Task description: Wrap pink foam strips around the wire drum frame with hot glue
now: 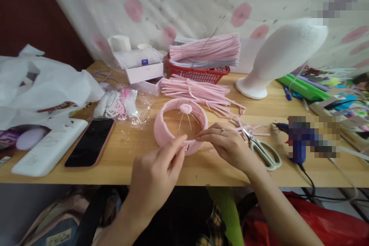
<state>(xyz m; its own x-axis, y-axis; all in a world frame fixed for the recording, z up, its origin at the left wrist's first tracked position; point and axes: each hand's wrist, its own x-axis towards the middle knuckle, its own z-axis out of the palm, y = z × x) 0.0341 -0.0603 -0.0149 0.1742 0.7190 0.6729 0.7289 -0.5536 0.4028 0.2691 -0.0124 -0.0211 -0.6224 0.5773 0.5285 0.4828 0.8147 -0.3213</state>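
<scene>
A pink fuzzy ring-shaped band [159, 128] sits on the wooden table in front of me. Thin wires run inside it from a small coiled pink disc [186, 108] at its far side. My left hand [160, 173] is closed at the near rim, thumb and fingers pinching the band. From the right, my right hand [225, 142], with a ring on one finger, has its fingers pressed together on the band's near right edge. Its fingertips partly cover the rim. Scissors [263, 152] with pale green handles lie just right of my right hand.
Pink pipe cleaners [196, 88] lie behind the band, before a red basket [198, 73] holding more bundles. A white foam head [282, 57] stands back right. A blue glue gun [298, 142] lies right; a phone [90, 142], power bank [49, 148] and bagged beads [121, 103] lie left.
</scene>
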